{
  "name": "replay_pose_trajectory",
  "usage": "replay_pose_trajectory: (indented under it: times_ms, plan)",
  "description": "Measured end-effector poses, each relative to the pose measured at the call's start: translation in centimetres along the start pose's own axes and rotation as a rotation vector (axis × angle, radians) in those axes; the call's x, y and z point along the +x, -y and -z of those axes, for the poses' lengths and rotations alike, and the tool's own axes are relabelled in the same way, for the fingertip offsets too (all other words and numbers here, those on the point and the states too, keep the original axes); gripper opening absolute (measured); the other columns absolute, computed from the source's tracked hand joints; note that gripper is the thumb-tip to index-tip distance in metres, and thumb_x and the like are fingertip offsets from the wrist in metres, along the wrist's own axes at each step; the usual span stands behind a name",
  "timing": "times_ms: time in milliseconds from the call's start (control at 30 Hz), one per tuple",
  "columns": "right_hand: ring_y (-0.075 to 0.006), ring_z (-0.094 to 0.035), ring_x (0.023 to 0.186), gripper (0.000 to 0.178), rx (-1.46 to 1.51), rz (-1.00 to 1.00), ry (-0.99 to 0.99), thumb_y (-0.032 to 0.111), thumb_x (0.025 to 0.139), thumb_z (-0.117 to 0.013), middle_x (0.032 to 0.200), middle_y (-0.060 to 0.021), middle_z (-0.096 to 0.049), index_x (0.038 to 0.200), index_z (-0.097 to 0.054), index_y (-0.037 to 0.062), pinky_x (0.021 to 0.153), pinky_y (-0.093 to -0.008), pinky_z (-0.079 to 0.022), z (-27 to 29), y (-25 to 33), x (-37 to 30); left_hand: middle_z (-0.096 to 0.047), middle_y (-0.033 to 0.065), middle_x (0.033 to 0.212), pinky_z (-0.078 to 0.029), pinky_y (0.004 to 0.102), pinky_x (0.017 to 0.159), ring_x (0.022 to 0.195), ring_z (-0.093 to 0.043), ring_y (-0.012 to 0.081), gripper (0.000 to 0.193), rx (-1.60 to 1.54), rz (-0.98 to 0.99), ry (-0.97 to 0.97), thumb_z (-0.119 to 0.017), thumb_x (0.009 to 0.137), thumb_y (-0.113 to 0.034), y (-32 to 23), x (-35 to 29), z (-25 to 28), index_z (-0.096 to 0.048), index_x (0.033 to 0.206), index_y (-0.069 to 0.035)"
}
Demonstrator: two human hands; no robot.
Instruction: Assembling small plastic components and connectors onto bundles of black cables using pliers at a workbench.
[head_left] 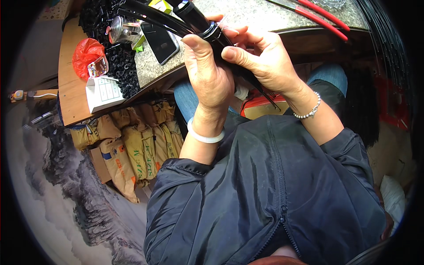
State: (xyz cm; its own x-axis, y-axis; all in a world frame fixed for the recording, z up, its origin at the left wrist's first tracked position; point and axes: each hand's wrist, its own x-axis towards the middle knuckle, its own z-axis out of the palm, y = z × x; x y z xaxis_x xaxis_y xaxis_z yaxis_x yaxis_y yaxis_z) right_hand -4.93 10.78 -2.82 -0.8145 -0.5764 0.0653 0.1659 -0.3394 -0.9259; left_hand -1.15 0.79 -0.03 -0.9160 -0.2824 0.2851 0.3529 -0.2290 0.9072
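Both hands are raised at the table's front edge around a black tube (pixel 190 15) with a glossy ringed collar. Several slim black rods (pixel 148 15) run beside it to the upper left, and a dark tapering end (pixel 265 92) points down toward my lap. My left hand (pixel 210 73) grips the tube from the left, thumb along its side, the other fingers mostly hidden behind. From the right, my right hand (pixel 265 57) closes on it just below the collar, with thumb and bent fingers. Thin, pale strands show near the right fingertips; what they are I cannot tell.
A phone (pixel 160 42) lies on the stone-topped table (pixel 247 11), with red-handled pliers (pixel 324 17) at right. Left are small black parts (pixel 121 66), a metal-lidded jar (pixel 126 31), a red bag (pixel 86 57) and a white box (pixel 104 93). Brown sacks (pixel 119 163) stand below; thin black rods (pixel 388 48) hang right.
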Motion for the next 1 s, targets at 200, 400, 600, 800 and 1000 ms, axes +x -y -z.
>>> replay_pose_trajectory:
  times_ms: [200,400,600,800,1000]
  plan:
    - [-0.0064,-0.055,0.084,0.029,0.246,0.045,0.036,0.009,0.080,-0.066,0.094,-0.0029,-0.063,0.108,-0.059,0.0003,0.077,-0.0208,-0.045,0.16,-0.25,0.18,-0.055,0.0083,0.085,-0.045,0.0352,0.084,0.086,-0.058,0.0224,0.056,0.037,-0.005,-0.011,-0.035,0.090,-0.052,0.17,0.00,-0.14,-0.040,0.115,-0.002]
    - [-0.0065,-0.056,0.084,0.030,0.201,-0.054,0.041,0.010,0.080,-0.067,0.094,-0.0024,-0.062,0.108,-0.059,0.0010,0.077,-0.0207,-0.045,0.46,0.10,0.24,-0.055,0.0077,0.086,-0.045,0.0344,0.082,0.085,-0.058,0.0221,0.057,0.056,0.003,-0.013,-0.035,0.090,-0.053,0.13,-0.03,-0.26,-0.040,0.116,-0.003]
    - [-0.0066,-0.056,0.084,0.034,0.252,-0.050,0.048,0.012,0.080,-0.068,0.095,-0.0023,-0.062,0.110,-0.058,0.0008,0.078,-0.0207,-0.045,0.30,-0.20,0.13,-0.055,0.0074,0.086,-0.046,0.0334,0.081,0.083,-0.058,0.0211,0.057,0.055,-0.001,-0.040,-0.036,0.089,-0.053,0.15,-0.10,-0.36,-0.040,0.116,-0.003]
    - [-0.0056,-0.055,0.084,0.033,0.272,-0.024,0.031,0.013,0.081,-0.066,0.095,-0.0015,-0.062,0.110,-0.058,0.0003,0.077,-0.0201,-0.045,0.09,-0.17,0.18,-0.056,0.0079,0.087,-0.046,0.0322,0.081,0.083,-0.058,0.0206,0.057,0.028,-0.001,-0.040,-0.037,0.089,-0.052,0.15,-0.12,-0.42,-0.040,0.116,-0.002]
    - [-0.0052,-0.054,0.084,0.029,0.264,0.018,0.041,0.013,0.083,-0.063,0.095,-0.0010,-0.062,0.109,-0.059,0.0004,0.077,-0.0194,-0.045,0.17,-0.09,0.18,-0.057,0.0089,0.087,-0.045,0.0322,0.082,0.084,-0.058,0.0201,0.056,0.058,-0.020,-0.051,-0.036,0.090,-0.051,0.13,-0.22,-0.86,-0.041,0.116,-0.001]
